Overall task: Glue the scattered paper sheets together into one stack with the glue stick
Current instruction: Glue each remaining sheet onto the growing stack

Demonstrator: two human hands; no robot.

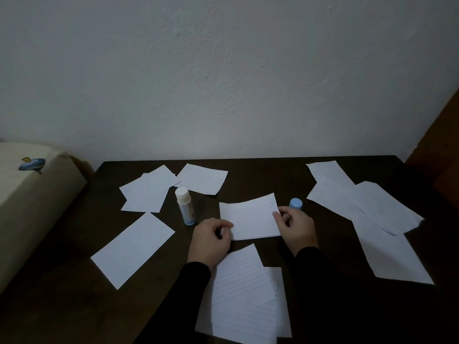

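Note:
A small lined paper stack (250,217) lies at the middle of the dark table (258,175). My left hand (211,238) pinches its left edge and my right hand (295,225) pinches its right edge. The glue stick (185,206) stands upright just left of the stack, with no cap on its white top. Its blue cap (295,203) sits behind my right hand. Several loose white sheets lie scattered: a group at the back left (146,192), one at the front left (133,248), a group on the right (367,207), and lined sheets near me (244,296).
A cream cushion or mattress (29,194) with a small blue print borders the table's left side. A pale wall rises right behind the table. A brown wooden surface (439,135) stands at the far right.

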